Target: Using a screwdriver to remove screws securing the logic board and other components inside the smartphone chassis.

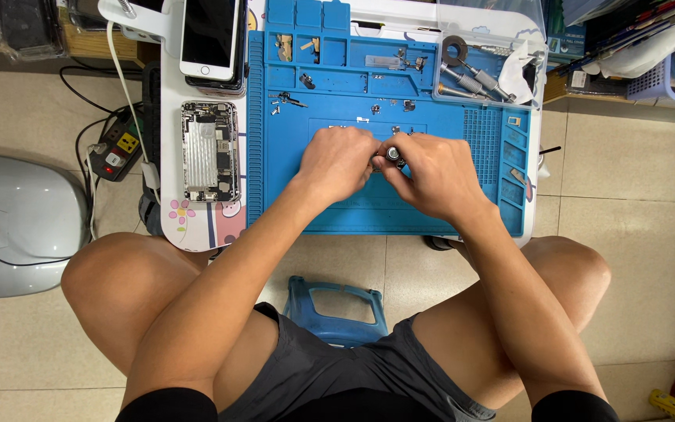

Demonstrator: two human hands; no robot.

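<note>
Small metal part (393, 154), pinched between the fingertips of our closed left hand (337, 162) and right hand (431, 173), sits low over the middle of the blue work mat (337, 86), presumably so dropped screws (279, 100) stay beside the opened phone (210, 150).

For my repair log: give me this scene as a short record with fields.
setting: low white table with a blue work mat, person seated above it
left hand: closed, meeting the right hand at mat centre
right hand: pinching a small metal part; what it is cannot be told
left of mat: opened phone body, internals showing; intact phone behind it
mat top: small screws and parts
right rear: clear tray holding screwdrivers
floor: power strip
</note>
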